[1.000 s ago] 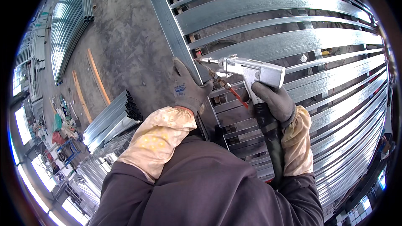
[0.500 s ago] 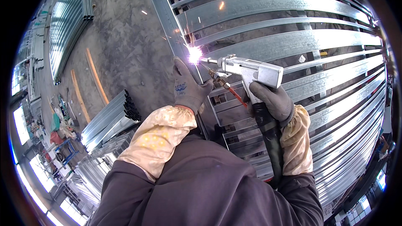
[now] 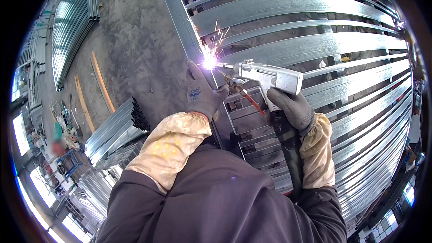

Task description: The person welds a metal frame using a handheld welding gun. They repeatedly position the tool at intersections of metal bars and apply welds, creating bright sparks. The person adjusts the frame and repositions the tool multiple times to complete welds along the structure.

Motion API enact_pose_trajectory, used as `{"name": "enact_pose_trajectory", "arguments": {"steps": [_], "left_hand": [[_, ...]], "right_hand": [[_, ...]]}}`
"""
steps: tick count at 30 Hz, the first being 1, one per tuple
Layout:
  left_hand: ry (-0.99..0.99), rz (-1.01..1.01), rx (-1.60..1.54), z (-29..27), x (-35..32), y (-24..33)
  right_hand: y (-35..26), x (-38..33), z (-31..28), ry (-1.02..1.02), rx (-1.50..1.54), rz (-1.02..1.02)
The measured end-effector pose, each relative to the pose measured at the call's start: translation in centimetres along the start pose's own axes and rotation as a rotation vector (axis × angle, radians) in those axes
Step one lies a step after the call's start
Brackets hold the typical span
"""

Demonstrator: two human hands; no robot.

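My right hand [image 3: 292, 110], in a dark grey glove, is wrapped round the black handle of a silver pistol-shaped welding gun [image 3: 270, 77]. The gun's nozzle points left into a bright violet-white glare [image 3: 209, 61] that throws orange sparks. A thin brass-fitted wire feeder with a red hose [image 3: 254, 102] runs under the nozzle to the same spot. My left hand [image 3: 201, 92], also gloved, straddles the long galvanized steel rail [image 3: 179, 15] just below the glare, fingers on its left side and thumb to the right. The glare hides the joint itself.
Parallel galvanized crossbars [image 3: 288, 47] fill the right side, with gaps between them. Bundled steel profiles [image 3: 74, 31] lie at the far left, and another stack [image 3: 114, 130] is nearer. Two wooden strips [image 3: 102, 81] rest on the concrete floor.
The sparks now fan up and to the right in a denser spray. Both hands and the welding gun hold nearly the same place; the view has shifted very slightly.
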State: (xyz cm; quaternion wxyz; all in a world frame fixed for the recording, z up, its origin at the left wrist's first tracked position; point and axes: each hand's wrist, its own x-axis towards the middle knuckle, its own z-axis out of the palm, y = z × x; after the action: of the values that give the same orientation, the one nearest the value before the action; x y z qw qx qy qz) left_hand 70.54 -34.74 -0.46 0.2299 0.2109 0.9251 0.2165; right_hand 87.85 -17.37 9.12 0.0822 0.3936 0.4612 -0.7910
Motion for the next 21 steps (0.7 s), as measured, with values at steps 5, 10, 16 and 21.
{"name": "enact_pose_trajectory", "arguments": {"steps": [5,10,16,21], "left_hand": [[0.045,0.036,0.014,0.24,-0.06,-0.29],[0.050,0.052,0.006,0.63,0.10,-0.67],[0.042,0.058,-0.032,0.76,0.18,-0.93],[0.026,0.049,-0.008,0.56,0.25,-0.78]], "right_hand": [[0.15,-0.21,-0.05,-0.025,0.026,-0.020],[0.20,-0.35,-0.07,-0.018,0.018,-0.011],[-0.04,-0.68,-0.09,-0.043,0.019,0.014],[-0.02,-0.88,-0.06,-0.037,0.011,0.018]]}}
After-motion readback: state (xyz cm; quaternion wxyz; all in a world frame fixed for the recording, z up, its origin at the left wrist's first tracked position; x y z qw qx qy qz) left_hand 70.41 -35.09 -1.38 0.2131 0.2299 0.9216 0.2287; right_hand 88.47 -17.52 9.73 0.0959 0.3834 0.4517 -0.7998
